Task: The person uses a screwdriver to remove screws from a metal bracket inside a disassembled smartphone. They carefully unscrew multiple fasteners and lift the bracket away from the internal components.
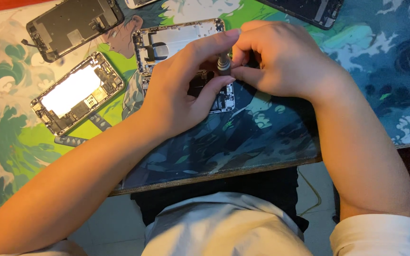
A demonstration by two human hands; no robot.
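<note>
From the head camera, both hands meet over an open phone (214, 97) on a mat (262, 137) with a picture on it. The left hand (181, 95) is curled, and its thumb and first finger pinch a small grey tool (223, 63). The right hand (281, 59) is curled too, and its fingers touch the top of the same tool. The tool stands right above the phone. Another open phone (77, 92) lies to the left. A dark screen (74, 23) lies above that one.
</note>
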